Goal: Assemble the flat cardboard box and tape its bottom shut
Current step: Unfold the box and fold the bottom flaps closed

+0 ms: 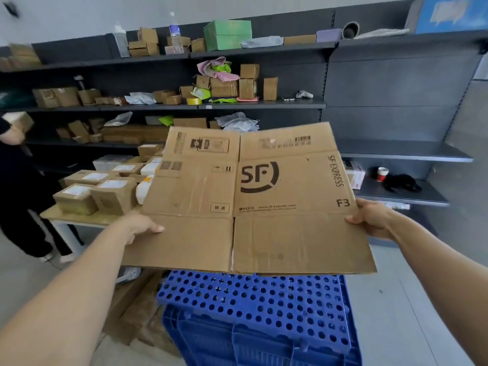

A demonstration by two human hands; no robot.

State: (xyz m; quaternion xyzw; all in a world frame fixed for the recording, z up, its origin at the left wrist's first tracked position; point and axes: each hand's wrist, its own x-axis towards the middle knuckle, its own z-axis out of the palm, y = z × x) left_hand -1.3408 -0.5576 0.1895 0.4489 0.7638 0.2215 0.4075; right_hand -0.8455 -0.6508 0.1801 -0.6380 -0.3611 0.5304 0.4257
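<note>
The flat cardboard box (248,202) fills the middle of the frame, held up in the air — still folded flat, SF logo facing the camera. The left hand (141,225) has its grip closed on the left edge, the right hand (372,217) on the right edge. A blue perforated crate (258,313) sits below, at lower centre.

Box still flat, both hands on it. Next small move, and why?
Probably push the two side edges toward each other to pop the flat cardboard box into a tube. It is fully collapsed, held in the air over the blue crate, left hand and right hand gripping opposite edges, flaps unfolded.
</note>
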